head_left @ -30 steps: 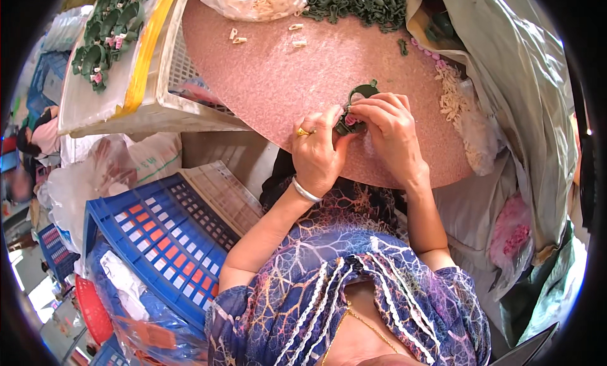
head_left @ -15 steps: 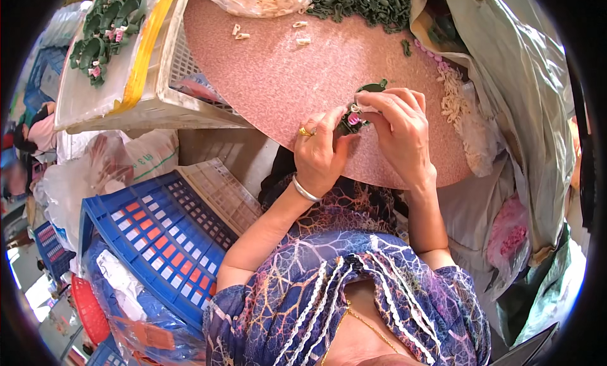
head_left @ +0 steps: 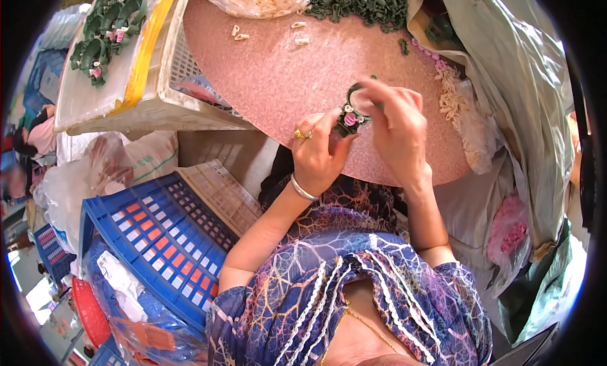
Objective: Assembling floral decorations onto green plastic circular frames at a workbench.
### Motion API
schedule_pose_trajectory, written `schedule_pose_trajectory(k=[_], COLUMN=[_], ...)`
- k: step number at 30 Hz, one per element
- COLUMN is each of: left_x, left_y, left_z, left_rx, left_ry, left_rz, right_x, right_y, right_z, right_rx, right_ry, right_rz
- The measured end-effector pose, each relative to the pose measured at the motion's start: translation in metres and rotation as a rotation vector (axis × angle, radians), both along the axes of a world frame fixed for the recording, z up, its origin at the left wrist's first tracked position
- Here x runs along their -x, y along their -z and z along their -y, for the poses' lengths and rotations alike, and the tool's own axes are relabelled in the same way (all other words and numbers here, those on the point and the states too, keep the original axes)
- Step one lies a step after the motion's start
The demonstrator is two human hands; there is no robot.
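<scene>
My left hand (head_left: 313,154) pinches a small dark green plastic ring piece (head_left: 347,129) over the near edge of the round pink table. A pink rosette and little cream-white blossoms sit on the piece's front, and its loop rises behind them. My right hand (head_left: 403,135) is just right of the loop, its fingers bent and smeared by motion; whether they grip anything does not show. Farther off on the tabletop (head_left: 284,69) lie a few loose cream pieces (head_left: 302,42) and a single green piece (head_left: 404,47).
Dark green parts (head_left: 360,6) are heaped at the far edge, beside a clear bag (head_left: 253,0) of cream pieces. Cream and pink bits (head_left: 450,100) line the right edge. Finished-looking green pieces (head_left: 107,34) rest on a white crate (head_left: 95,107). A blue basket (head_left: 152,239) stands at left.
My right hand has drawn back slightly to the right from the blossoms. The green loop now stands more upright and shows more fully in my left hand, which has barely moved.
</scene>
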State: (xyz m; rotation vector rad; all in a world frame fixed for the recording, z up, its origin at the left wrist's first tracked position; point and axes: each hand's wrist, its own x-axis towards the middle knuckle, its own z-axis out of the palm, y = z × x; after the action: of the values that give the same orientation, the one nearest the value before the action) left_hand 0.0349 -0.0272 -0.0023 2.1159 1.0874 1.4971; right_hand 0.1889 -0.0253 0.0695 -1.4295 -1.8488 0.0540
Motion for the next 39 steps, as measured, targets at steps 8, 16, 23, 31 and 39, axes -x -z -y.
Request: schedule_pose_trajectory(k=[8, 16, 23, 31, 39], left_x=[-0.006, -0.005, 0.068, 0.084, 0.082], left_y=[-0.01, -0.006, -0.022, -0.011, -0.01], left_z=[-0.002, 0.0, 0.027, 0.048, 0.062], left_rx=[0.021, -0.016, 1.256, 1.628, 1.622], left_ry=[-0.113, -0.098, 0.315, 0.309, 0.279], left_rz=[-0.188, -0.278, 1.086, 1.425, 1.425], right_x=[-0.031, -0.036, -0.049, -0.026, 0.015], right_y=[0.021, 0.03, 0.041, 0.036, 0.032], right_z=[0.022, 0.034, 0.039, 0.032, 0.028], right_rx=[0.072, 0.085, 0.102, 0.087, 0.074], right_ry=[0.288, 0.302, 0.302, 0.114, -0.219], right_rz=[-0.277, -0.316, -0.382, -0.294, -0.197])
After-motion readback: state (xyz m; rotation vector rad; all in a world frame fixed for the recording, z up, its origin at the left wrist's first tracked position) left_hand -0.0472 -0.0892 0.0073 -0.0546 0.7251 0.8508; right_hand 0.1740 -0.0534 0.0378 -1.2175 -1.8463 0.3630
